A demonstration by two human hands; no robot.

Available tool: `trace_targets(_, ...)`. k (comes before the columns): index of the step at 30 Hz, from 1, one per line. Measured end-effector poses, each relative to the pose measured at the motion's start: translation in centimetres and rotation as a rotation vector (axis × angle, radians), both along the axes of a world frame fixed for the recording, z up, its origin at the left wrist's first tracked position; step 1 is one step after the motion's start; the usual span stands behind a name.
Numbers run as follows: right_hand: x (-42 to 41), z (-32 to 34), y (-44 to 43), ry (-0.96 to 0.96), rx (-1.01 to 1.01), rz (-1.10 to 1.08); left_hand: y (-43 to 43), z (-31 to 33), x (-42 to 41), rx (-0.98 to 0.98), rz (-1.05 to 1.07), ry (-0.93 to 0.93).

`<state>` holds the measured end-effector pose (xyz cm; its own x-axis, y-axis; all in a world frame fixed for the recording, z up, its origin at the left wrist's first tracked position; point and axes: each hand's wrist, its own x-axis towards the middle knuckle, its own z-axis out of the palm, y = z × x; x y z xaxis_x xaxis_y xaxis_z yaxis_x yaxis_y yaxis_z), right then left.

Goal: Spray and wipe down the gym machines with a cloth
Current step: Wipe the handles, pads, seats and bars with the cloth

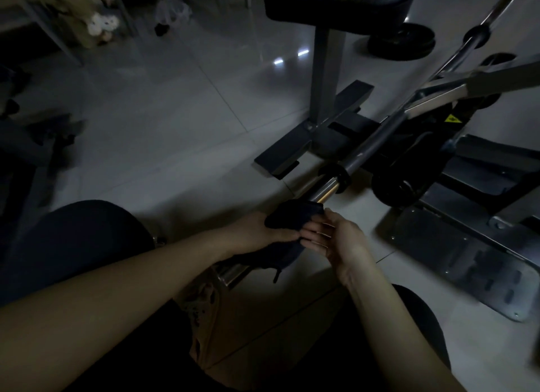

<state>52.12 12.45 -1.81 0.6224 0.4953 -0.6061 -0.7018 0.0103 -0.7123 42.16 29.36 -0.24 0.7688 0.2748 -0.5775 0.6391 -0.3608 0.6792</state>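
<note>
Though dimness blurs the cloth [293,220], left hand [257,231] grip curled round it, right hand [336,239] spread.

Hidden beneath the dark cloth [292,220]: fingertips of the left hand [254,231] and a stretch of the bar [327,188]; cut off by the top edge: the padded seat [336,9]; too blurred to name: pale clutter [102,25] top left.

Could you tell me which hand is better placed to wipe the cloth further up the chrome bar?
Left, probably. The left hand grips the dark cloth draped over the chrome bar, so it can slide it along. The right hand lies open beside the cloth, fingers only touching its edge.
</note>
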Motion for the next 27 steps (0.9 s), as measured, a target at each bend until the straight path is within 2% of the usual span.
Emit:
trace_targets(2,-0.5,0.0,0.1,-0.006,0.026,0.04,0.0,0.2,-1.4,0.017,0.004,-0.002)
trace_targets(6,-0.7,0.0,0.5,-0.083,0.019,0.074,-0.8,0.7,-2.3,0.197,0.007,-0.042)
trace_targets(9,-0.4,0.1,0.8,-0.133,-0.028,0.109,-2.0,0.9,-0.9,0.393,-0.004,-0.084)
trace_targets(12,0.0,-0.5,1.3,-0.128,-0.046,0.066,-2.7,0.6,2.0,0.456,-0.043,-0.158)
trace_targets(18,1.6,-1.5,1.7,-0.168,-0.047,-0.065,-1.9,-1.1,5.0,0.437,-0.016,-0.11)
trace_targets(22,2.7,-2.0,2.0,-0.297,-0.072,-0.156,-1.9,-2.4,7.4,0.271,0.057,-0.254)
trace_targets(25,3.4,-0.9,2.1,-0.416,-0.083,-0.211,-1.7,-1.5,7.8,0.154,0.08,-0.272)
trace_targets(27,3.9,0.8,2.3,-0.484,-0.118,-0.297,-0.3,-0.1,9.1,0.173,0.029,-0.383)
